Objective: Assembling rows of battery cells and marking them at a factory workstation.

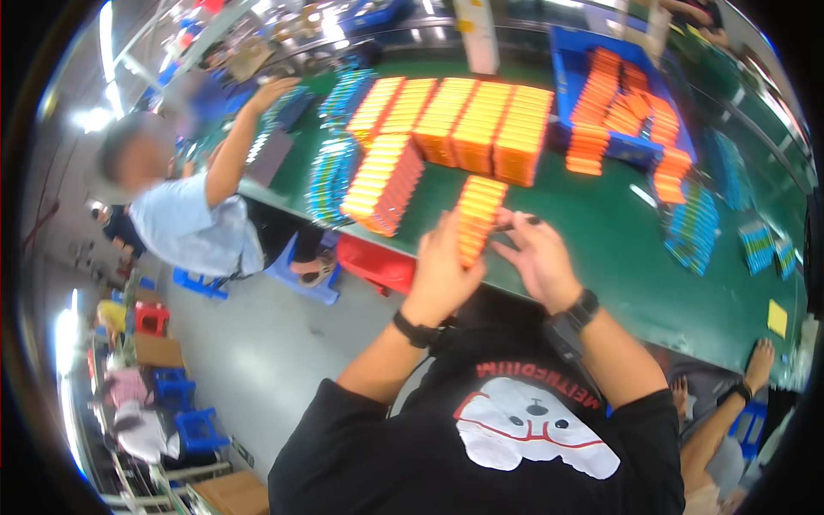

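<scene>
A small stack of flat, bright orange packs point(481, 213) is tilted up near the table's front edge. My left hand point(442, 270) is closed round its left side and lower end. My right hand point(542, 257) is beside its right edge, thumb apart from the bent fingers; a small dark spot shows on one finger. Whether those fingertips touch the packs I cannot make out. Just beyond my hands is a separate block of orange packs point(384, 184), and behind it several taller orange stacks point(481, 120) are packed in a row.
A blue bin point(571, 60) with orange packs is at the far right. Blue-green packs point(330, 180) lie left of the orange block, and more blue packs point(692, 227) are on the right of the green table point(592, 275). A co-worker point(193, 206) reaches across at left; another person's arm point(730, 412) is at right.
</scene>
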